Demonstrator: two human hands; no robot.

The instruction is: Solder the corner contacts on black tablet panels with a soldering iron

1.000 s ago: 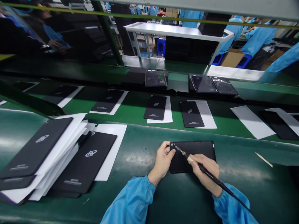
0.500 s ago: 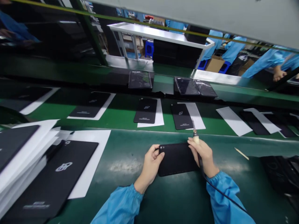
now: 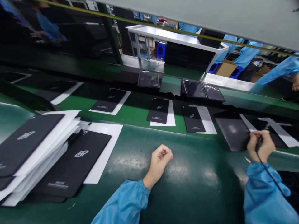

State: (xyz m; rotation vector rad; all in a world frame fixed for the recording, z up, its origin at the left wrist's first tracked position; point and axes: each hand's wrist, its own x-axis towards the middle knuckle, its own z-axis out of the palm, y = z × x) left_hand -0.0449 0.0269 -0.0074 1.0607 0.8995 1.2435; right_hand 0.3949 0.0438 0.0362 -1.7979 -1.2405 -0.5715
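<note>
My right hand [image 3: 261, 145] is closed on the lower right corner of a black tablet back cover [image 3: 233, 132], tilted over the green belt at the right. The same hand also grips a soldering iron [image 3: 266, 128], whose black cord runs down along the sleeve; its tip is blurred. My left hand [image 3: 160, 163] hovers above the bench with fingers curled together, and nothing shows in it. A pencil-like stick [image 3: 247, 159] lies just below my right hand. To the left, a logo-marked black cover [image 3: 78, 161] rests on a white sheet beside a stack of covers and sheets [image 3: 35, 146].
Along the green belt [image 3: 137, 119] lie several black covers, such as one at the middle [image 3: 159, 112], each with white sheets. Dark screen panels [image 3: 148, 79] rest on the ledge behind. People in blue sleeves [image 3: 247, 54] work beyond it.
The tablet cover has gone from the bench up and right to the belt in my right hand, with the soldering iron. My left hand has let go of it. The view has shifted.
</note>
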